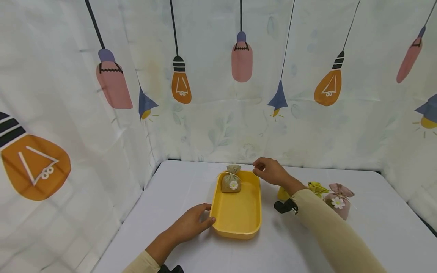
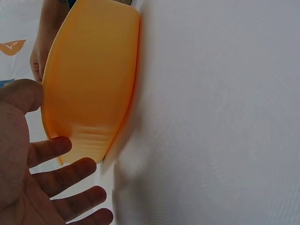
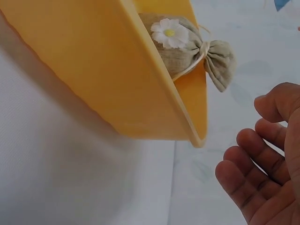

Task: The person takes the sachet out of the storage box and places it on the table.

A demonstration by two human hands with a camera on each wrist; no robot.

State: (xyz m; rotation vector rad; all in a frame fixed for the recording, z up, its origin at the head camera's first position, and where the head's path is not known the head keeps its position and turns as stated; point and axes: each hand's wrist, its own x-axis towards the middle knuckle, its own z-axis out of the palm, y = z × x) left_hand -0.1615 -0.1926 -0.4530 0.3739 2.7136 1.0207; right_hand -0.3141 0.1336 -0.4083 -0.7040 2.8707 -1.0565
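A yellow tray stands on the white table. Inside its far left corner sits a small beige-green cloth pouch, tied with string and bearing a white flower. My left hand is at the tray's left side, its thumb and index finger touching the rim and wall while the other fingers spread loosely. Just off the tray's far right corner hovers my right hand, fingers loosely bent and holding nothing. In the right wrist view, a gap separates the right fingertips from the pouch.
Right of the tray lie a pink pouch with a white flower and a yellow-green pouch, partly hidden by the right forearm. White curtains printed with hanging lamps enclose the table's back and sides.
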